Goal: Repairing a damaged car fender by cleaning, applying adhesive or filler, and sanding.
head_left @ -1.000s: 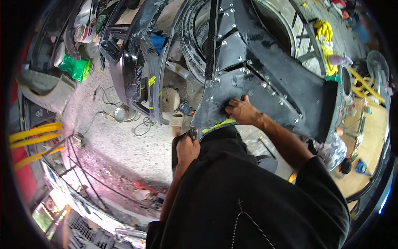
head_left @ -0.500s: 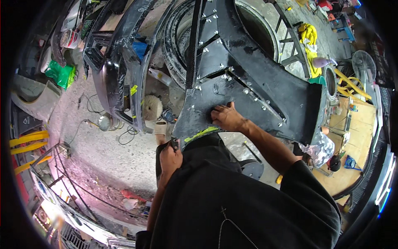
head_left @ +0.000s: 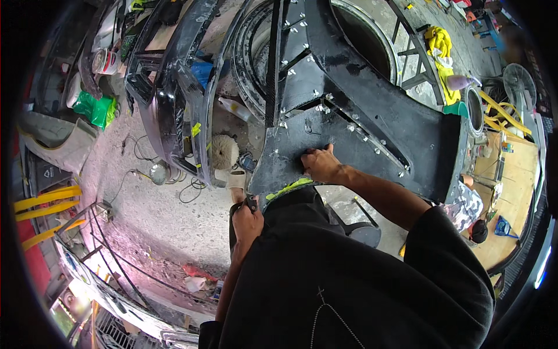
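Observation:
A large black car body panel (head_left: 372, 110), shaped like a fender with long slots, lies in front of me. Small white tabs of tape or clips line its slots, and lime-green tape (head_left: 289, 188) runs along its near curved edge. My right hand (head_left: 323, 164) presses on the panel's near left part with fingers curled; a small dark bit shows at the fingertips, too hidden to name. At the near left corner, my left hand (head_left: 248, 224) grips the panel's edge, the thumb on top.
Below the panel stands a round tyre-like ring (head_left: 243, 64). Black bumper parts (head_left: 168, 110) are at left, with a fluffy polishing pad (head_left: 224, 151) and cables on the floor. Another person (head_left: 465, 206) is by a wooden board (head_left: 517, 198) at right. A fan (head_left: 519, 81) stands far right.
The view has shifted, so the scene sits slightly further right. My right hand has turned a little on the same area of the panel; my left hand keeps its hold on the corner.

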Available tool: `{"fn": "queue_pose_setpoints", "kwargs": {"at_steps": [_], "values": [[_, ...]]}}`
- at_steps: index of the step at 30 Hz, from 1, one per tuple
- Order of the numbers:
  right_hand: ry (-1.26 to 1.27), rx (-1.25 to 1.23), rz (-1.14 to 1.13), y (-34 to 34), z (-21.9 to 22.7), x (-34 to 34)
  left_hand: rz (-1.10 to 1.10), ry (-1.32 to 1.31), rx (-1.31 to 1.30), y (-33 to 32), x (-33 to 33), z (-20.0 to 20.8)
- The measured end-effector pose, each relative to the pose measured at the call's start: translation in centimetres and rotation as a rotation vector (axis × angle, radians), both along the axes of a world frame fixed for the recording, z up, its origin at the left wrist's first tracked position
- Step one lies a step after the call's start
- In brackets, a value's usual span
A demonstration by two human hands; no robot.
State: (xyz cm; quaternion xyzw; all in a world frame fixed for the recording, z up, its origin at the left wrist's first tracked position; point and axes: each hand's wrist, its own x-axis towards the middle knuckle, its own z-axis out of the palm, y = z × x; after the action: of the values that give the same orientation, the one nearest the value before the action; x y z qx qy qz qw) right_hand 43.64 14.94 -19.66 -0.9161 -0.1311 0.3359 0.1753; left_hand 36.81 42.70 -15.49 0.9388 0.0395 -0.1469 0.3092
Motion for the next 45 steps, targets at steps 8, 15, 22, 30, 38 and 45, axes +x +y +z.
{"fn": "queue_pose_setpoints", "kwargs": {"at_steps": [8, 15, 22, 30, 38, 45], "values": [[-0.141, 0.201, 0.023, -1.0, 0.2, -0.7, 0.067, 0.084, 0.024, 0.1, -0.2, 0.0], [-0.185, 0.284, 0.151, 0.4, 0.6, -0.5, 0.065, 0.127, 0.031, 0.0, 0.1, 0.2], [-0.178, 0.258, 0.502, 2.5, 2.4, 2.4, 0.068, 0.09, 0.006, -0.1, 0.1, 0.4], [-0.197, 0.178, 0.939, 5.5, 2.0, 3.8, -0.042, -0.138, -0.045, 0.2, -0.1, 0.0], [-0.061, 0.039, 1.415, 5.7, 1.2, 4.3, -0.039, 0.062, 0.145, 0.7, -1.2, -1.4], [-0.246, 0.115, 0.855, -0.6, 1.2, 5.1, -0.032, 0.06, 0.116, 0.2, -1.0, -1.0]]}}
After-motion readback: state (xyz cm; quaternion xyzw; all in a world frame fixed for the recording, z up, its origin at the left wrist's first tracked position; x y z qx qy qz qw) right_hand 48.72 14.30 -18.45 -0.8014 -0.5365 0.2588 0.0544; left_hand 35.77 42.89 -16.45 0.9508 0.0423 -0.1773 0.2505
